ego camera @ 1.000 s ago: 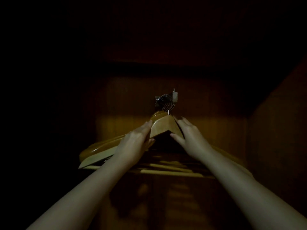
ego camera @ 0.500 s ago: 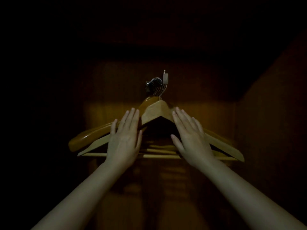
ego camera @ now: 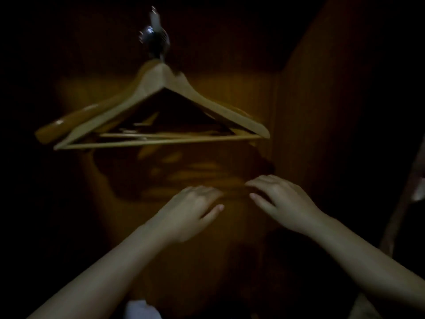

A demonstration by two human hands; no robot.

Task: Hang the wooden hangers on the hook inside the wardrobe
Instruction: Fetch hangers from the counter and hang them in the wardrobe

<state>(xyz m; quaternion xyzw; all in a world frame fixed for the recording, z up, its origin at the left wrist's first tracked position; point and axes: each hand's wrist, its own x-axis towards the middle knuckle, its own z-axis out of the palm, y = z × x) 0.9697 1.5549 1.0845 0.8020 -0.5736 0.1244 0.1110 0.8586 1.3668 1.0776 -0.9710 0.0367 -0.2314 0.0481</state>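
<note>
Your fingers (ego camera: 261, 180) hang loosely bent on both hands, gripping nothing. Your left hand (ego camera: 188, 212) and right hand (ego camera: 285, 203) hover side by side, palms down, near each other but not touching, low in the dim wardrobe. Above and beyond them, well apart from either hand, the wooden hangers (ego camera: 158, 88) dangle in a bunch, their metal necks gathered on the blurred hook (ego camera: 154, 21) at the back panel (ego camera: 230, 93). The side wall (ego camera: 322, 111) stands to your right.

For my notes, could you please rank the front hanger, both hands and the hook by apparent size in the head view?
1. front hanger
2. left hand and right hand, alike, nearer the camera
3. hook
</note>
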